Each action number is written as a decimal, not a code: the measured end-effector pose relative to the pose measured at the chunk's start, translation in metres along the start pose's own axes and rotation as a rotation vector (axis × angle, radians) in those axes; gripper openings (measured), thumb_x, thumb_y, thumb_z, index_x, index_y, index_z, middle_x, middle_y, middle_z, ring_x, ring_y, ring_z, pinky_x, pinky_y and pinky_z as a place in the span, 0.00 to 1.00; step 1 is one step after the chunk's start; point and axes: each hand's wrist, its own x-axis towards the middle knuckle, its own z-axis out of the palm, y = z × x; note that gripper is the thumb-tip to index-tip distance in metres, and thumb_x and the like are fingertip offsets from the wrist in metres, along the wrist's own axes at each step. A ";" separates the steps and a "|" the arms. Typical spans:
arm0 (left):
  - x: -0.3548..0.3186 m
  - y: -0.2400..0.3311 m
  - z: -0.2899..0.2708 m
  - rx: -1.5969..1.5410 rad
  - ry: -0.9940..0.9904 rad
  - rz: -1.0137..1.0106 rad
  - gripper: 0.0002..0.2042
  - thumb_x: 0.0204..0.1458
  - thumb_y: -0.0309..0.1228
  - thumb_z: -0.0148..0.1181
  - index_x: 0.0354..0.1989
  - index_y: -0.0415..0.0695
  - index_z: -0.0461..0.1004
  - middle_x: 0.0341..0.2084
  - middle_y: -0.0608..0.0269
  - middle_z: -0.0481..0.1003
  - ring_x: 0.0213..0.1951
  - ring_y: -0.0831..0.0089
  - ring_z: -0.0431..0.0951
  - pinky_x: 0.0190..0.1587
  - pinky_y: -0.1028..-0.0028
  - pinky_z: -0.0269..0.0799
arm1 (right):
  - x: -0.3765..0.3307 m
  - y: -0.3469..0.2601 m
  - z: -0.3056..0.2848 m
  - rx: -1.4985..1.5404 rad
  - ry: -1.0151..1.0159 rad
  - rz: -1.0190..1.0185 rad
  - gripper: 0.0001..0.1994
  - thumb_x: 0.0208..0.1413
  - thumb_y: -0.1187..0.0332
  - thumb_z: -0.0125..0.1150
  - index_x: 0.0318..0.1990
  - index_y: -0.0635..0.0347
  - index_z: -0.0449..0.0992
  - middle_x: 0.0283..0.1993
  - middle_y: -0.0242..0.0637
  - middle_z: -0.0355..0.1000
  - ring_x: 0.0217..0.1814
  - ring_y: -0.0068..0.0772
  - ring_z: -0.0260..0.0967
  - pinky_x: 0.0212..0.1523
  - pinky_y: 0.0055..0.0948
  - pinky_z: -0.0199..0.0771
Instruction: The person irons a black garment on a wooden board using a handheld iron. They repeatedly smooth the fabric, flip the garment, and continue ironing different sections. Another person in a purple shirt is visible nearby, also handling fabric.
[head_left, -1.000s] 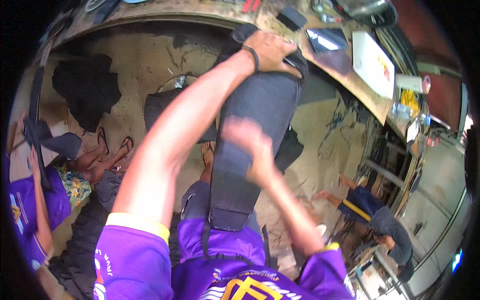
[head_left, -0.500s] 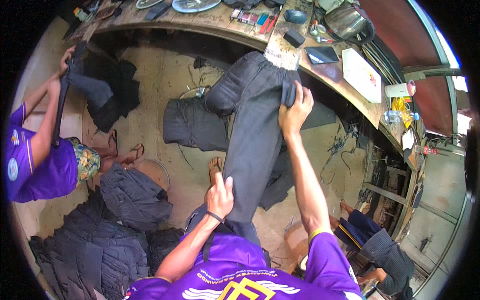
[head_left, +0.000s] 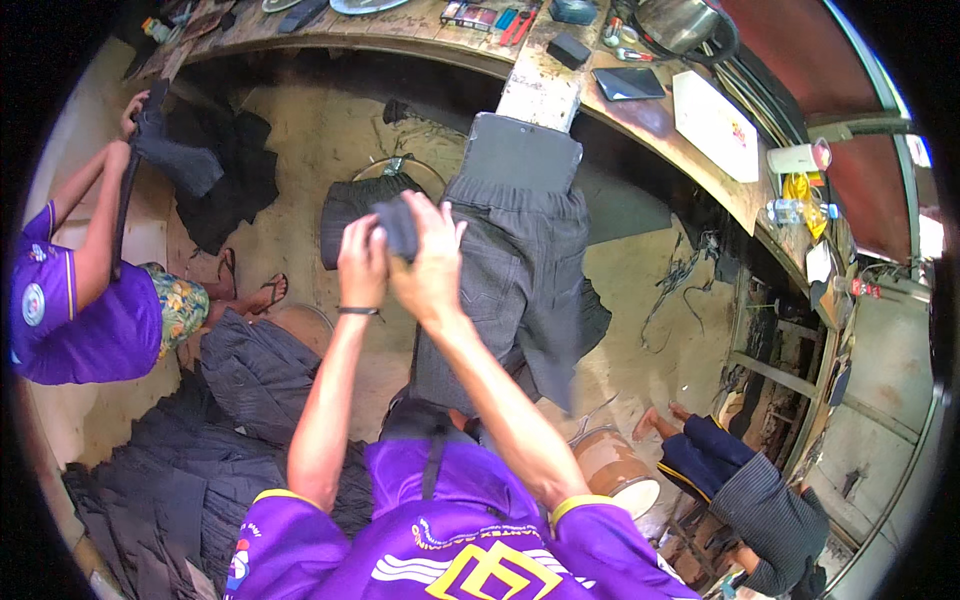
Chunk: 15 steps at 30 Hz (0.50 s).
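Both hands now raised together, left hand [head_left: 362, 262] and right hand [head_left: 430, 268] bunching dark fabric [head_left: 398, 225]; half a second ago apart on dark trousers [head_left: 520, 280] draped off the worktop [head_left: 545, 95].

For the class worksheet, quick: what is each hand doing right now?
Left hand: closed, gripping a small dark cloth piece.
Right hand: closed on the same dark cloth piece, above the grey trousers.

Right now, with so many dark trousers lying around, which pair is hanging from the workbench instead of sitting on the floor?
The dark grey trousers draped from the workbench edge, directly in front of the left hand and right hand. The other garments lie heaped on the floor.
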 end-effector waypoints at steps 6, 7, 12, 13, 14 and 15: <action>0.028 0.146 0.075 0.322 -0.509 -0.230 0.68 0.47 0.63 0.73 0.82 0.35 0.32 0.77 0.28 0.50 0.74 0.33 0.58 0.75 0.45 0.56 | -0.013 0.095 -0.092 -0.437 0.351 0.048 0.38 0.45 0.79 0.69 0.70 0.55 0.71 0.70 0.55 0.64 0.78 0.67 0.54 0.78 0.61 0.51; 0.043 0.147 0.090 0.267 -0.455 -0.261 0.70 0.44 0.65 0.74 0.82 0.37 0.31 0.77 0.29 0.50 0.75 0.34 0.58 0.75 0.44 0.56 | -0.003 0.122 -0.093 -0.421 0.340 0.021 0.38 0.47 0.78 0.69 0.71 0.54 0.70 0.71 0.55 0.63 0.78 0.67 0.53 0.78 0.62 0.50; 0.130 0.132 0.151 0.379 -0.234 0.015 0.71 0.42 0.73 0.69 0.84 0.45 0.32 0.80 0.36 0.47 0.80 0.42 0.49 0.75 0.33 0.49 | 0.111 0.181 -0.093 -0.431 0.338 -0.100 0.36 0.54 0.75 0.71 0.72 0.58 0.67 0.74 0.59 0.60 0.76 0.65 0.57 0.76 0.57 0.57; 0.145 0.132 0.161 0.387 -0.240 0.100 0.71 0.41 0.74 0.68 0.84 0.45 0.32 0.80 0.38 0.46 0.81 0.43 0.46 0.75 0.32 0.47 | 0.129 0.172 -0.099 -0.418 0.345 -0.114 0.34 0.55 0.75 0.70 0.71 0.61 0.68 0.72 0.58 0.64 0.74 0.62 0.63 0.74 0.52 0.63; 0.157 0.129 0.164 0.423 -0.328 0.147 0.73 0.37 0.77 0.68 0.83 0.44 0.35 0.78 0.38 0.52 0.78 0.43 0.53 0.74 0.34 0.53 | 0.124 0.156 -0.107 -0.326 0.313 -0.061 0.34 0.54 0.75 0.71 0.70 0.63 0.68 0.71 0.60 0.66 0.74 0.62 0.64 0.74 0.53 0.63; 0.168 0.130 0.168 0.405 -0.369 0.090 0.74 0.36 0.78 0.68 0.83 0.43 0.37 0.77 0.38 0.54 0.77 0.43 0.56 0.72 0.35 0.55 | 0.127 0.140 -0.116 -0.220 0.332 -0.017 0.35 0.53 0.74 0.72 0.70 0.64 0.69 0.70 0.62 0.68 0.73 0.63 0.65 0.75 0.54 0.63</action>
